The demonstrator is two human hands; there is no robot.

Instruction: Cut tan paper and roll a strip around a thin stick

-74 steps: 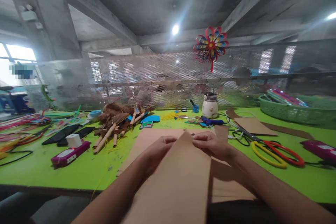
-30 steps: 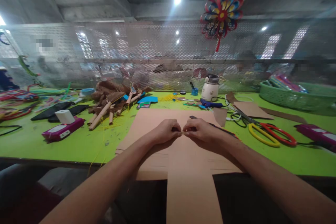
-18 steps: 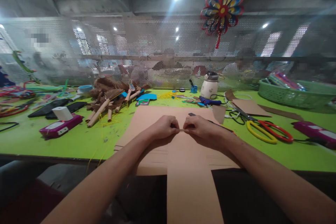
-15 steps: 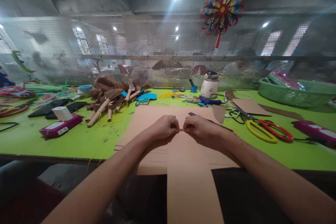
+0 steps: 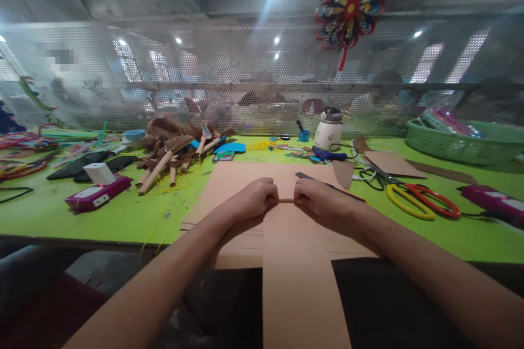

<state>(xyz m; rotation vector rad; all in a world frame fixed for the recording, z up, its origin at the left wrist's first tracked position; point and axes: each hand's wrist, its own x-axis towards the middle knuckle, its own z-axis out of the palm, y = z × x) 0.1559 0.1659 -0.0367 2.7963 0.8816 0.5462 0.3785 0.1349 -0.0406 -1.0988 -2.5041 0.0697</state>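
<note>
A long strip of tan kraft paper (image 5: 301, 278) runs from the table down over its front edge. Its far end is curled into a thin roll (image 5: 286, 200) that shows between my two hands. My left hand (image 5: 262, 196) pinches the roll's left end with curled fingers. At the right end, my right hand (image 5: 313, 196) pinches it the same way. Beneath the strip lies a stack of larger tan paper sheets (image 5: 223, 180). A dark, thin tool like a knife (image 5: 305, 176) lies on the sheets, partly behind my right hand.
To the right are scissors (image 5: 409, 202) with yellow and red handles, a blue glue gun (image 5: 329, 155) and a green basket (image 5: 462, 144). A white bottle (image 5: 328, 132) stands behind. Brown rolled paper pieces (image 5: 161, 166) and a purple box (image 5: 97, 193) sit to the left.
My hands have moved slightly apart, so more of the thin paper roll shows between them. The whole view has shifted a little.
</note>
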